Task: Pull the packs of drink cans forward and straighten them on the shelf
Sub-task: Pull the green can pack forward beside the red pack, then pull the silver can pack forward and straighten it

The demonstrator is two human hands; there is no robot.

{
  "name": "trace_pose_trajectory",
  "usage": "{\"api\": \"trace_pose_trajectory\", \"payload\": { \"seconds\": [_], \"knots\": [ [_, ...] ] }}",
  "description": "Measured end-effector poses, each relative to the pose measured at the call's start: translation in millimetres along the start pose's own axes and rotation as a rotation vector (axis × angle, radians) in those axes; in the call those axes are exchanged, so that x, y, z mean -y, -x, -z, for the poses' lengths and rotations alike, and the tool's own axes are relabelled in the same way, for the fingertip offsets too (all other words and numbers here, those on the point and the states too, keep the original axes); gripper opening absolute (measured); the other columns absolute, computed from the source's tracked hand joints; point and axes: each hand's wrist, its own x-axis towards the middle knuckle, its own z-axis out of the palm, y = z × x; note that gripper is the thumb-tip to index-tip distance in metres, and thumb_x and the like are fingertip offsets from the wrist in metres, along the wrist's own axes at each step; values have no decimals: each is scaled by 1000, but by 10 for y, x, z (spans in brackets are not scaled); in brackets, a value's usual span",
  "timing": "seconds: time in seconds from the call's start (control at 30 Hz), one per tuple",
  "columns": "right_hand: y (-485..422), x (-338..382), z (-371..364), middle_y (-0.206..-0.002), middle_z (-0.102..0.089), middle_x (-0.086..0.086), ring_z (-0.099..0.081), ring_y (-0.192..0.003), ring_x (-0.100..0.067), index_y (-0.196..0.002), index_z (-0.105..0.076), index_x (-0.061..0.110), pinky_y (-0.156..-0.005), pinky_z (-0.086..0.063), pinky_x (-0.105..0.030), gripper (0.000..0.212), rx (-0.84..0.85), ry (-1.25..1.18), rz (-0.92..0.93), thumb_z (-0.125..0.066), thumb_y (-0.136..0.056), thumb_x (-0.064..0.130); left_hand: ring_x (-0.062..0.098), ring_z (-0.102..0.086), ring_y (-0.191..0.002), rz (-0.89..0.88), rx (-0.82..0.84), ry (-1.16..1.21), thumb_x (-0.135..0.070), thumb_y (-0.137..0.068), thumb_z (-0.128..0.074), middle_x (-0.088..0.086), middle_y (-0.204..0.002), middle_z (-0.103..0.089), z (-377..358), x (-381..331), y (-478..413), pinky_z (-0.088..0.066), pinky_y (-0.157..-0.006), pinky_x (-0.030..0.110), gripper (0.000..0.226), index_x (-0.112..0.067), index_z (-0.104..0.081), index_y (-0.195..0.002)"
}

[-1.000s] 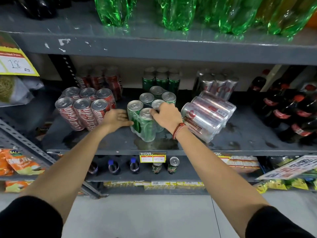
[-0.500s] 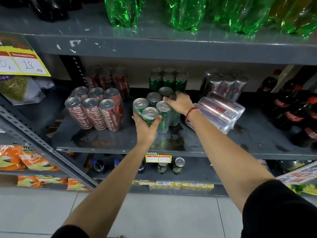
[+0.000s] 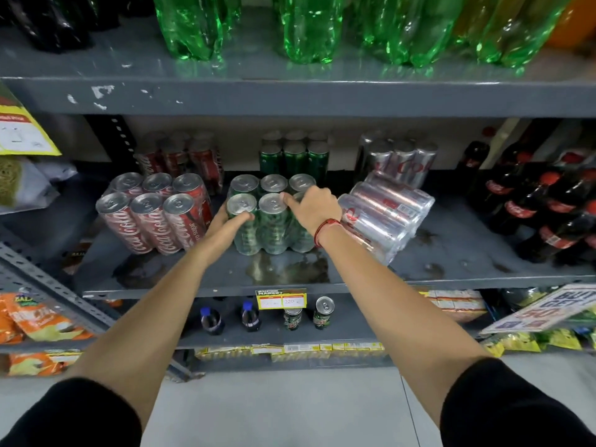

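Green shrink-wrapped six-pack of cans [image 3: 269, 217] stood upright on the grey metal shelf [image 3: 451, 253], about midway along its length and set back from the front edge. Two rows of three, tops up.

Left hand [image 3: 227, 221]: pressed against the pack's left side, thumb laid across the front-left can below its rim, remaining fingers hidden behind the pack. Grip closed around that front-left corner.

Right hand [image 3: 311, 206]: resting on top of the pack at its right end, fingers curled over the can tops, thumb pointing left toward the middle front can. Whether the fingers clasped the far side could not be told. Red cord bracelet [image 3: 325, 229] on that wrist. Both sleeves black.

Red six-pack of cola cans [image 3: 154, 214]: just beside the green pack on the left, leaning back and turned slightly off square with the front edge of the shelf.

Silver six-pack [image 3: 385, 217]: lying on its side just right of the green pack, at an angle to the front edge; the right forearm crossed in front of it.

Toward the back edge of the shelf: further red [image 3: 183, 158], green [image 3: 295, 156] and silver packs [image 3: 398, 159], upright, one behind each front pack. Dark cola bottles [image 3: 548, 204] filled the shelf's right end.

Wet-looking patches on the shelf near the front edge. Yellow price tag [image 3: 280, 298] clipped to the front edge under the green pack.
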Motion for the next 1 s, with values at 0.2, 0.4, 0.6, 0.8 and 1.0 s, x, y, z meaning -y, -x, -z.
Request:
{"api": "trace_pose_trajectory", "payload": {
  "seconds": [0.2, 0.4, 0.6, 0.8, 1.0],
  "knots": [
    [-160, -417, 361, -97, -67, -20, -61, -95, -35, -95, -60, 2, -66, -46, -36, 52, -186, -29, 91, -54, -85, 53, 35, -24, -140, -316, -523, -522, -22, -81, -66, 23, -148, -29, -546, -185, 467, -22, -112, 42, 74, -6, -28, -142],
    [-679, -1171, 755, -127, -58, -18, -48, -124, -31, -118, -57, 6, -100, -38, -37, 58, -136, 135, -36, -51, -86, 54, 21, -62, -93, -237, 93, -302, -23, -85, -62, 11, -109, -66, -1653, -470, 716, -49, -81, 29, 31, -12, -60, -113],
    [-935, -1681, 895, -152, -33, -15, -40, -133, -34, -145, -29, 21, -111, -33, -37, 86, 195, 55, -80, -53, -78, 69, 22, -55, -99, 505, 62, 219, -46, -81, -62, 5, -118, -61, -2242, -627, 277, -38, -83, 31, 57, -10, -53, -124],
    [-1016, -1833, 836, -134, -55, -8, -55, -113, -28, -134, -46, 26, -86, -38, -24, 73, 278, -78, -53, -60, -74, 66, 32, -62, -108, 632, -24, 389, -33, -75, -74, 15, -121, -63, -2415, -670, -35, -49, -97, 44, 64, -5, -49, -127],
    [-956, -2033, 820, -115, -67, -7, -61, -98, -23, -117, -61, 18, -88, -50, -29, 74, 186, -171, -157, -63, -66, 71, 29, -67, -84, 501, -91, 298, -19, -75, -74, 17, -103, -69, -2476, -654, -47, -55, -87, 40, 20, -11, -56, -76]
  ]
}}
